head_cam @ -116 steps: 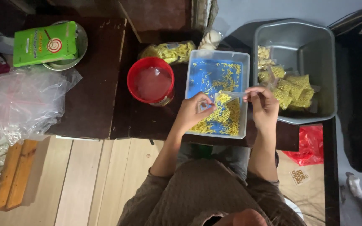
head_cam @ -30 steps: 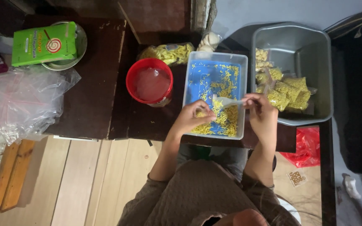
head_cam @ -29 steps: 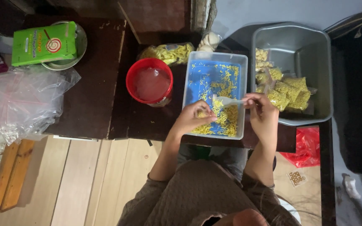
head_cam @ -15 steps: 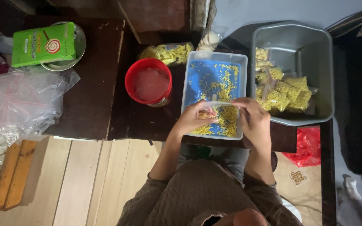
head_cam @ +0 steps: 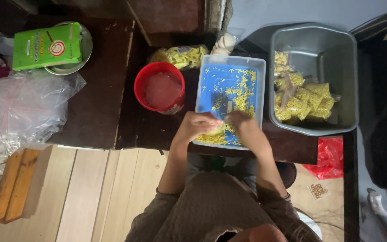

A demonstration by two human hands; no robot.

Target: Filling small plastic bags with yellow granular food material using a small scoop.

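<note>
- Left hand [head_cam: 198, 126]: fingers curled inward over the near end of the blue tray [head_cam: 204, 89], closed on a small clear bag [head_cam: 214, 131] holding yellow snack pieces (the bag is mostly hidden by the fingers).
- Right hand [head_cam: 242, 127]: fingertips drawn together and touching the same bag from the opposite side; the two hands meet knuckle to knuckle.
- Loose yellow snack pieces [head_cam: 242, 92] lie scattered on the tray just beyond the fingertips, with a denser heap directly beneath both hands.
- Red bucket [head_cam: 159, 87] stands just beyond the left hand, beside the tray; whether they touch cannot be told.
- Grey tub [head_cam: 337, 62] sits outboard of the right hand, containing filled snack bags [head_cam: 303, 101] stacked at its near side.
- A filled packet [head_cam: 180, 56] rests past the bucket, well beyond the fingers.
- Far out from the left hand: a green box [head_cam: 48, 47] on a metal bowl [head_cam: 86, 49], and crumpled clear plastic [head_cam: 23, 107] near the edge of the dark table [head_cam: 99, 107].
</note>
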